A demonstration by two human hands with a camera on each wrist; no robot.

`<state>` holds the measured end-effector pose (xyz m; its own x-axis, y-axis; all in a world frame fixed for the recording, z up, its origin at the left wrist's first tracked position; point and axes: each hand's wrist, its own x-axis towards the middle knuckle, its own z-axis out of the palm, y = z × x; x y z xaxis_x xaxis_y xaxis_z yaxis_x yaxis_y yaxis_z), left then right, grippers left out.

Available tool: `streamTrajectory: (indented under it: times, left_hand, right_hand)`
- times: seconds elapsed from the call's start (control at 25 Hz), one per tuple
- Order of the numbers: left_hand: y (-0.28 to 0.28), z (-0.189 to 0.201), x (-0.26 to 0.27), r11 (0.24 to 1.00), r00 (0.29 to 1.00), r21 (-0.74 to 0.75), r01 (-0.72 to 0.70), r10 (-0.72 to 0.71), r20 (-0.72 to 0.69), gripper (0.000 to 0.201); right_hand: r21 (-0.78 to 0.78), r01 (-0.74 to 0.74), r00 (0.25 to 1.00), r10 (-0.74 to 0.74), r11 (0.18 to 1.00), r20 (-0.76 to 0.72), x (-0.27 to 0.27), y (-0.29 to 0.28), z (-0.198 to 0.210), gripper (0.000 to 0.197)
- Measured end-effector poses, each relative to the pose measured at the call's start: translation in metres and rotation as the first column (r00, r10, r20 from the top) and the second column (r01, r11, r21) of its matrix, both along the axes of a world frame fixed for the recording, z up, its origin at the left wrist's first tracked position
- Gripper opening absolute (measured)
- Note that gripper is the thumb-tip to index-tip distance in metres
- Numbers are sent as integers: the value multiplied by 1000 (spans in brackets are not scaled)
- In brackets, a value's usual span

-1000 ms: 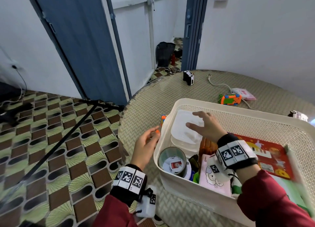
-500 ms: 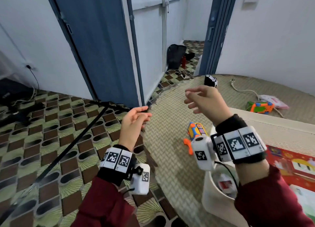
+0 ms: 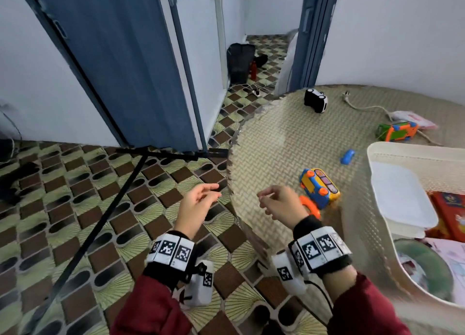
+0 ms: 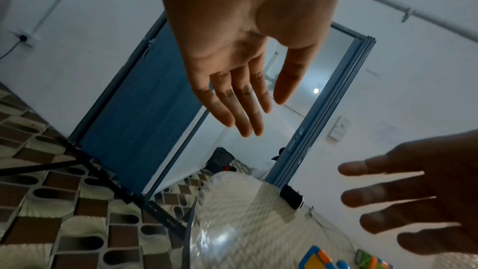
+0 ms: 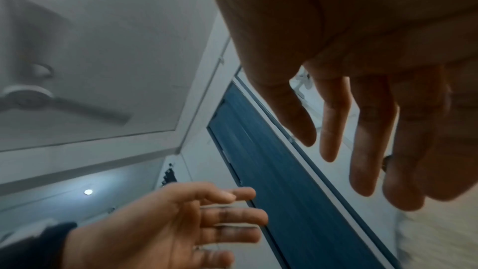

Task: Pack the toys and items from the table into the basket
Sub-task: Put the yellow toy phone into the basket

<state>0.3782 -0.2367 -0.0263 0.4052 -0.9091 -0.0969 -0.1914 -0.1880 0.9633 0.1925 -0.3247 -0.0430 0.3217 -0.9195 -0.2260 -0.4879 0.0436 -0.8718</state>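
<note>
1. Both empty: left hand (image 3: 198, 203) out past the worktop (image 3: 271, 143) edge, fingers loose and apart; right hand (image 3: 279, 203) loosely curled, clamped on nothing.
2. Yellow toy car (image 3: 319, 186) just beside the right hand, near the basket (image 3: 377, 156); small blue car (image 3: 348, 156), green-orange toy (image 3: 397, 132) and black-white car (image 3: 315, 100) farther back.
3. Risk: wheeled toys, careless reach, likely a nudge and a roll off the edge.
4. Risk: basket crowded already; dropped loosely, may perch and tumble out.
</note>
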Motion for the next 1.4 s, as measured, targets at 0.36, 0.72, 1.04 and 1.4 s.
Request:
streamTrajectory:
  times: [0.36, 0.72, 1.04, 1.4]
  left_hand:
    - [-96, -63, -12, 950, 968, 193, 247, -232, -97, 14]
    - [-195, -89, -47, 822, 864, 270, 502, -485, -131, 14]
    - [-289, -113, -98, 684, 728, 280, 674, -679, -95, 23]
    - [-338, -150, -143, 371, 472, 433, 821, -869, -149, 95]
  right_hand:
    - [-131, 416, 859, -436, 900, -267, -49, -46, -81, 20]
    - [-128, 579, 782, -593, 805, -192, -63, -53, -120, 28]
    - [-178, 826, 556, -825, 535, 104, -69, -33, -102, 24]
    - [-53, 997, 62, -951, 49, 302, -44, -56, -94, 24]
